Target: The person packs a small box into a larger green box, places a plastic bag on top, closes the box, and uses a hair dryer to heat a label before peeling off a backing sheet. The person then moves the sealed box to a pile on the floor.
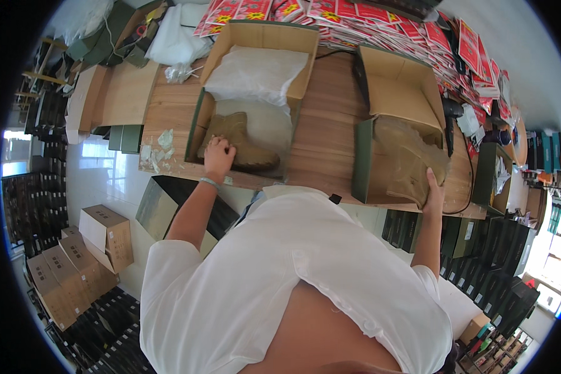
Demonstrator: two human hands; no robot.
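My left hand (219, 157) rests with bent fingers on a tan-brown boot (235, 138), which lies on its side in the open green shoebox (194, 128) at the left. White tissue paper (255, 75) spreads over that box's raised lid and under the boot. At the right, my right hand (435, 191) grips another tan boot (408, 163), covered in thin translucent wrapping. My thumb lies against it and the other fingers are hidden behind. This boot sits in a second open green shoebox (363, 162), whose lid (400, 78) stands up behind it.
Red printed packets (386, 28) are heaped along the back of the wooden table (324, 118). A heat-gun-like black tool (453, 108) and cable lie at the right. Torn paper scraps (163, 140) lie at the left edge. Cartons (106, 237) and stacked shoeboxes (480, 243) stand on the floor.
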